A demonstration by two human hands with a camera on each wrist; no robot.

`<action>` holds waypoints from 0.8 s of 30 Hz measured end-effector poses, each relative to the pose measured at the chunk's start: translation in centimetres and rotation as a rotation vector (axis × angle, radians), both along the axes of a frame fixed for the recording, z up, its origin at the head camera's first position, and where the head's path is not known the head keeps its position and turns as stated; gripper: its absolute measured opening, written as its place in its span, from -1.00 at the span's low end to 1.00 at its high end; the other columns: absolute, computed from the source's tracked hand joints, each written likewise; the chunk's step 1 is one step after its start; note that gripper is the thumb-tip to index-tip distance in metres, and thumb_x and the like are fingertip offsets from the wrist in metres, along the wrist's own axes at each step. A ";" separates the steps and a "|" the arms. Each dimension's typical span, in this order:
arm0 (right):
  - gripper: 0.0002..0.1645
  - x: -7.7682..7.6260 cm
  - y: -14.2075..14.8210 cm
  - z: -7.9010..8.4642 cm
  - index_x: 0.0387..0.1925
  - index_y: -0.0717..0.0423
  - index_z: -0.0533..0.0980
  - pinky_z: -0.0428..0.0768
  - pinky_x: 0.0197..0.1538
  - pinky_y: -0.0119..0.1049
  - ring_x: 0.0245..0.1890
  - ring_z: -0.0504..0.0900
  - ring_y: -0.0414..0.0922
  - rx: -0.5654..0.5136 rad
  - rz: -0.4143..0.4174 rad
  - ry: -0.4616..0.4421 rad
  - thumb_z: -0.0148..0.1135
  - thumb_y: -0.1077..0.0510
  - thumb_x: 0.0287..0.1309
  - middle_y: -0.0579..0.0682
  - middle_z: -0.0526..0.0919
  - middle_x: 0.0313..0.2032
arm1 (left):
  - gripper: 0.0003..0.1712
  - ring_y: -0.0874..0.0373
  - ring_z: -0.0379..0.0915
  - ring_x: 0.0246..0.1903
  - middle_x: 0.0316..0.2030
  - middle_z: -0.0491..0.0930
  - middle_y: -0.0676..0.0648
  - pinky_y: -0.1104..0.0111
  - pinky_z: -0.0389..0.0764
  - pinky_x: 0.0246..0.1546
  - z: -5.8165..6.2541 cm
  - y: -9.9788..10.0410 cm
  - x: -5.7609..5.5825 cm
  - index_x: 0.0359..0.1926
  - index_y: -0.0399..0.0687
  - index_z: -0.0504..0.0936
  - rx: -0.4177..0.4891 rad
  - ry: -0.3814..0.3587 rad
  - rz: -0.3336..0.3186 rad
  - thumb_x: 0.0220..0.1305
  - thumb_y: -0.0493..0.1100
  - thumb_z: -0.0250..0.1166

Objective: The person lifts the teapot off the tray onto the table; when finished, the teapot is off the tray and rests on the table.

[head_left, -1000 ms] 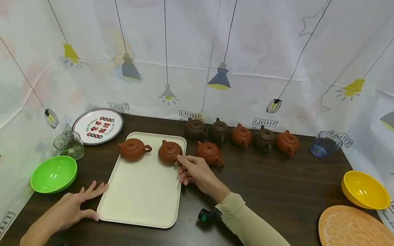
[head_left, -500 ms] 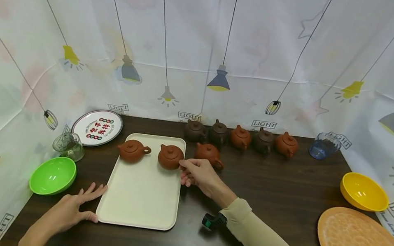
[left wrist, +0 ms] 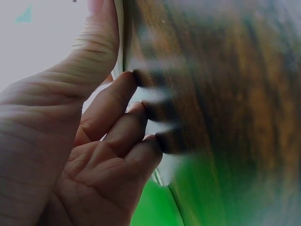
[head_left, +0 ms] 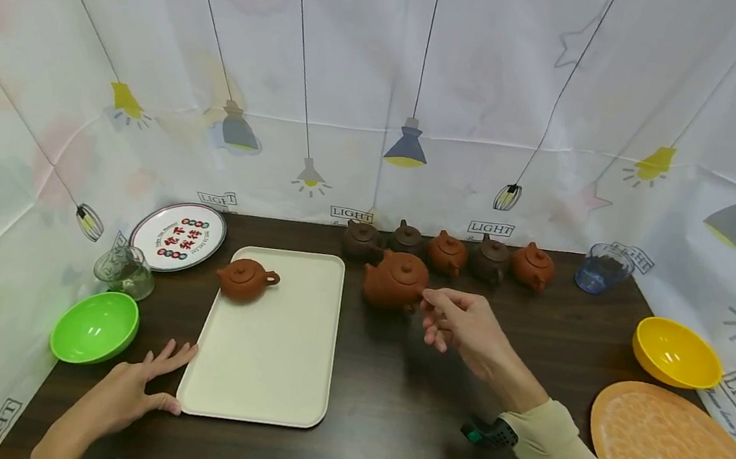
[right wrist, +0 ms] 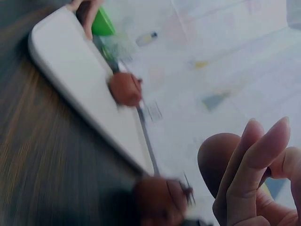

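My right hand [head_left: 469, 334] pinches the handle of a reddish-brown clay teapot [head_left: 394, 281], held up off the table to the right of the tray. In the right wrist view this teapot [right wrist: 217, 157] shows partly behind the fingers, with another reddish teapot [right wrist: 157, 200] below it; the head view mostly hides that second one. A similar teapot [head_left: 243, 280] sits at the upper left of the cream tray [head_left: 261, 355], its handle pointing right. Fairly straight fingers of my left hand [head_left: 126, 391] rest along the tray's lower left edge, fingertips touching the table in the left wrist view.
Several dark and reddish teapots [head_left: 446, 254] stand in a row along the back. A white plate [head_left: 208, 251], a greenish glass [head_left: 125, 273] and a green bowl [head_left: 95, 329] are left. To the right are a blue glass [head_left: 602, 272], yellow bowl [head_left: 676, 355] and round tan mat [head_left: 680, 457].
My right hand has lifted the teapot from the tray's upper right and carried it rightward, in front of the teapot standing beside the tray. The left hand has stayed at the tray's edge.
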State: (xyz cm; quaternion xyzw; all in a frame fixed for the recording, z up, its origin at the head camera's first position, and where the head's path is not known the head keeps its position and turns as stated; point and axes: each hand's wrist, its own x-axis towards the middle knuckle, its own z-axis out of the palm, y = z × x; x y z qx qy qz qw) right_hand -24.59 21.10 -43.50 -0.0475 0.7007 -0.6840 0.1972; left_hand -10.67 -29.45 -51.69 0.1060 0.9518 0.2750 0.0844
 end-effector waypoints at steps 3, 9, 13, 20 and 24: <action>-0.59 0.2 2.4 -0.5 -0.13 0.16 0.63 0.60 -0.54 -0.43 -0.57 0.67 -0.22 0.031 -0.056 0.016 0.22 -0.13 0.58 -0.08 0.64 -0.48 | 0.08 -0.78 0.46 0.19 0.46 0.37 -0.52 -0.30 0.62 0.21 0.2 0.1 0.0 0.61 0.11 0.40 -0.003 0.002 0.004 0.05 0.11 0.58; -0.60 0.2 5.2 -3.1 -0.17 0.14 0.64 0.63 -0.51 -0.42 -0.56 0.67 -0.23 0.077 -0.137 -0.012 0.22 -0.13 0.58 -0.10 0.64 -0.51 | 0.08 -0.79 0.45 0.20 0.46 0.37 -0.52 -0.31 0.60 0.22 0.2 0.3 0.1 0.61 0.12 0.40 -0.007 -0.006 0.004 0.05 0.10 0.59; -0.54 -0.2 5.6 -4.8 -0.09 0.27 0.61 0.63 -0.51 -0.45 -0.56 0.67 -0.25 0.073 -0.157 -0.052 0.21 -0.10 0.59 -0.10 0.64 -0.52 | 0.08 -0.79 0.46 0.18 0.45 0.38 -0.53 -0.31 0.61 0.22 -0.1 0.2 0.2 0.61 0.13 0.40 -0.006 -0.001 0.000 0.04 0.11 0.58; -0.48 -0.9 5.8 -6.5 0.02 0.39 0.54 0.62 -0.49 -0.47 -0.55 0.67 -0.27 0.062 -0.172 -0.092 0.18 -0.08 0.61 -0.10 0.64 -0.51 | 0.07 -0.77 0.45 0.22 0.46 0.38 -0.50 -0.30 0.57 0.25 -0.1 0.2 0.2 0.61 0.10 0.40 0.009 0.005 -0.012 0.06 0.10 0.58; -0.49 -1.2 5.9 -6.8 0.03 0.38 0.55 0.63 -0.49 -0.47 -0.55 0.68 -0.26 0.057 -0.186 -0.107 0.18 -0.08 0.61 -0.11 0.65 -0.51 | 0.07 -0.77 0.45 0.21 0.46 0.40 -0.48 -0.31 0.58 0.24 0.0 0.1 0.2 0.60 0.08 0.41 0.013 0.012 -0.010 0.06 0.09 0.59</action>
